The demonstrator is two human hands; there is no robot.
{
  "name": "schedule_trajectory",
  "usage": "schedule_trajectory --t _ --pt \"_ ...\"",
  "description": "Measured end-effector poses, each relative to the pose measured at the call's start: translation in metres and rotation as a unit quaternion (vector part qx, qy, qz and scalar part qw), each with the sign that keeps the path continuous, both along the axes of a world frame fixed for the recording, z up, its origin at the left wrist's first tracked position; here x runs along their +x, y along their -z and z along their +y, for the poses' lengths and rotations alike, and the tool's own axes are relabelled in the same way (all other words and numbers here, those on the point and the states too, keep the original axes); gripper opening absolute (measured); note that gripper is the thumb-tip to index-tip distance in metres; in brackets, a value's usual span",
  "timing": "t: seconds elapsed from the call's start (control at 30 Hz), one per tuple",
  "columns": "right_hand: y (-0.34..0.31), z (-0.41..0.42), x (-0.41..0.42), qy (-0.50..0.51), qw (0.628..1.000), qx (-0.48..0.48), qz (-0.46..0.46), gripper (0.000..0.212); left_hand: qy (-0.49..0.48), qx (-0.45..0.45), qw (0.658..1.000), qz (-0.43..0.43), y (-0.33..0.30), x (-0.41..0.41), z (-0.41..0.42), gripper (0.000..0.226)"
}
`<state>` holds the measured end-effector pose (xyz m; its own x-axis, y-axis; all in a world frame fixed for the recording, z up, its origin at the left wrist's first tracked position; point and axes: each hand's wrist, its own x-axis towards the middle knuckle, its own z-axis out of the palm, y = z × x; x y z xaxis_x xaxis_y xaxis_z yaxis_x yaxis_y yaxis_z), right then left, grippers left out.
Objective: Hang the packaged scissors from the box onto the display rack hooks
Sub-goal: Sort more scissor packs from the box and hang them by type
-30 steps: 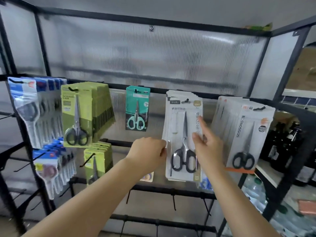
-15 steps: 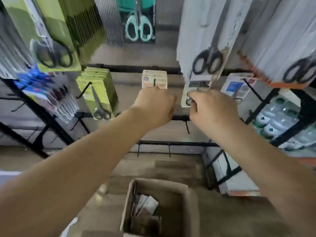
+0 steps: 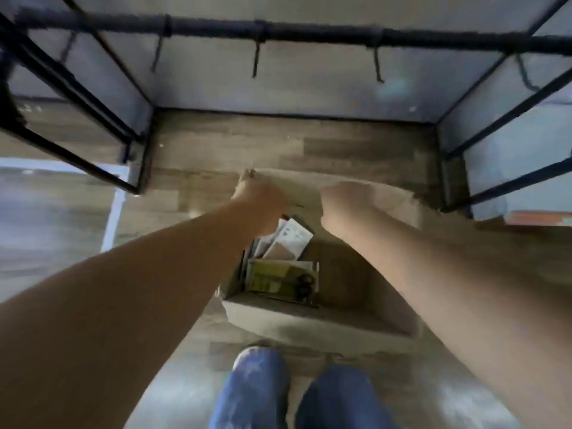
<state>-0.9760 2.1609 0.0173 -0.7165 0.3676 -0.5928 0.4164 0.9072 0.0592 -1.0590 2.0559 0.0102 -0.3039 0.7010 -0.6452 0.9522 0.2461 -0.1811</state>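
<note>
The packaged scissors [image 3: 283, 275] lie inside the open cardboard box [image 3: 315, 323] on the wood-pattern floor, stacked toward the box's left side: a green card with dark-handled scissors lies flat nearest the person, and white-backed packs [image 3: 289, 239] lean behind it, farther away. The left hand [image 3: 263, 202] hangs above the far left part of the box, its knuckles just over the tops of the white packs, with the green pack below and nearer than the fingers; the picture is blurred and the fingers point away, so whether they are spread, curled or touching a pack cannot be told. The right hand [image 3: 343, 201] is beside it over the far right part of the box, the packs down and to its left, apart from it; its fingers are also hidden and their state cannot be told. Beyond both hands stands the black display rack [image 3: 309, 32], its low bar carrying bare hooks [image 3: 256, 61]. Below the box are the person's blue-jeaned legs [image 3: 257, 394].
</note>
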Motion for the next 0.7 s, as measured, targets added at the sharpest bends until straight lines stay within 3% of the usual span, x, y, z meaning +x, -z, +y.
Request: schedule_trajectory --t 0.17,0.23,0.3,0.4,0.5,0.63,0.7 --pt "0.225 -0.005 0.045 0.112 0.985 -0.073 -0.106 0.023 -0.154 -0.055 0.983 -0.083 0.21 0.018 -0.038 0.023" --pt "0.288 -0.006 0.052 0.196 0.958 -0.157 -0.141 0.029 -0.24 -0.059 0.964 -0.1 0.263 0.014 -0.046 0.025" --pt "0.334 -0.01 0.055 0.277 0.917 -0.247 -0.149 0.046 -0.312 -0.004 0.947 -0.081 0.3 0.011 -0.048 0.033" --pt "0.367 -0.013 0.058 0.338 0.891 -0.279 -0.119 0.072 -0.331 0.015 0.943 -0.014 0.328 0.021 -0.039 0.041" --pt "0.37 0.002 0.062 0.388 0.855 -0.336 -0.082 0.08 -0.319 0.065 0.946 -0.007 0.337 0.034 -0.043 0.046" --pt "0.359 0.005 0.07 0.383 0.822 -0.413 -0.088 0.075 -0.46 0.201 0.857 -0.111 0.334 0.026 -0.055 0.051" --pt "0.358 -0.01 0.071 0.312 0.852 -0.405 -0.11 0.084 -0.493 0.243 0.822 -0.148 0.334 0.023 -0.059 0.051"
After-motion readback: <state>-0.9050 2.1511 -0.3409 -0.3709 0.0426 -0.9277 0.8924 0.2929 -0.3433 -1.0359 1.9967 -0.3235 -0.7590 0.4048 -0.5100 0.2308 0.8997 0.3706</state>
